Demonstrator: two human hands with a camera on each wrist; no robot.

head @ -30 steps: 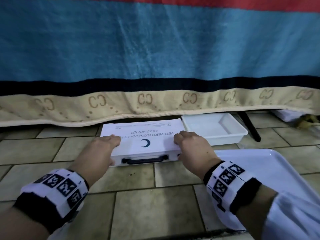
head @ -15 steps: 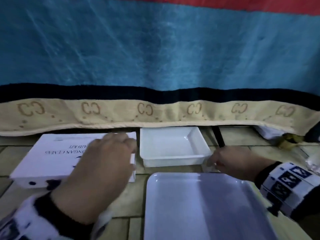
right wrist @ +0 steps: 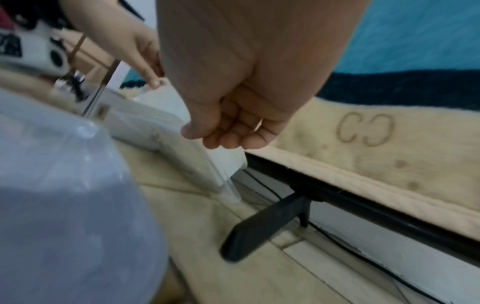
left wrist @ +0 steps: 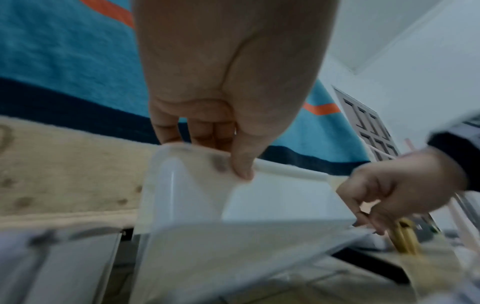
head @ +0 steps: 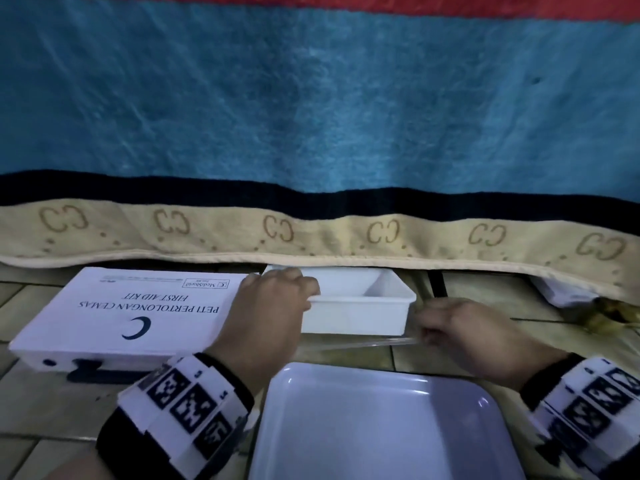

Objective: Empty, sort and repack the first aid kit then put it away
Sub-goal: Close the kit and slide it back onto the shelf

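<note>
The white first aid kit [head: 121, 313] lies closed on the tiled floor at the left, its black handle toward me, with no hand on it. To its right stands an empty white bin [head: 363, 313], half under the hanging blanket. My left hand [head: 304, 296] grips the bin's left rim [left wrist: 285, 172], thumb on the outside and fingers inside. My right hand [head: 420, 334] pinches the corner of a thin clear plastic lid [head: 363, 342] lying against the bin's front. In the left wrist view the clear lid [left wrist: 233, 246] slopes in front of the bin.
A large pale tray [head: 381, 427] lies on the floor just in front of me. A blue, black and beige blanket [head: 311, 116] hangs down over the bed edge. A black bed leg [right wrist: 265, 224] and a cable stand right of the bin. A white object [head: 561, 292] sits under the bed, far right.
Both hands left the first aid kit. My view swung right, the left hand went to the bin's rim and the right hand took hold of the clear lid.
</note>
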